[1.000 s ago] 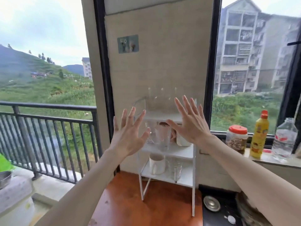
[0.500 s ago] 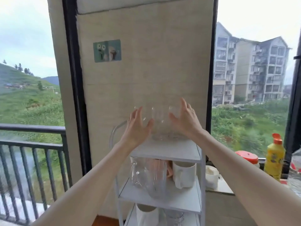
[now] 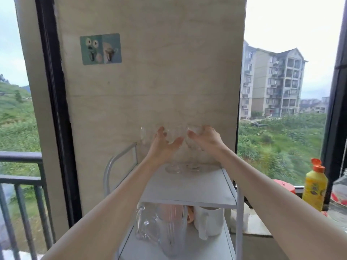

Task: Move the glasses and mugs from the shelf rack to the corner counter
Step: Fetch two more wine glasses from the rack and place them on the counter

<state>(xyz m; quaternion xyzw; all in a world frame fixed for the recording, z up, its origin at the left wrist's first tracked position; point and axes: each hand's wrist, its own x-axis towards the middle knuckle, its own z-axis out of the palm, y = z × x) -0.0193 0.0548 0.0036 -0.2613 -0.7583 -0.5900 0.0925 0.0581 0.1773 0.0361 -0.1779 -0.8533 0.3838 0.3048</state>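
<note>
A white shelf rack (image 3: 187, 188) stands against the beige wall. On its top shelf are two clear stemmed glasses, feet resting on the shelf. My left hand (image 3: 163, 145) is wrapped around the bowl of the left glass (image 3: 173, 168). My right hand (image 3: 205, 139) is curled around the bowl of the right glass (image 3: 193, 167). A third clear glass (image 3: 143, 136) stands just left of my left hand. The shelf below holds a clear handled mug (image 3: 148, 226), a ribbed tall glass (image 3: 171, 231), a pink mug (image 3: 189, 214) and a white mug (image 3: 208, 222).
To the right, a window ledge (image 3: 251, 224) carries a yellow bottle with an orange cap (image 3: 314, 188), a red-lidded jar (image 3: 283, 185) and a clear plastic bottle (image 3: 339, 196). A dark balcony railing (image 3: 18, 156) is at left. The rack's curved handle (image 3: 112, 166) rises on its left side.
Both hands went from spread open in front of the rack up to the top shelf and closed around the two stemmed glasses. The view came closer and rose.
</note>
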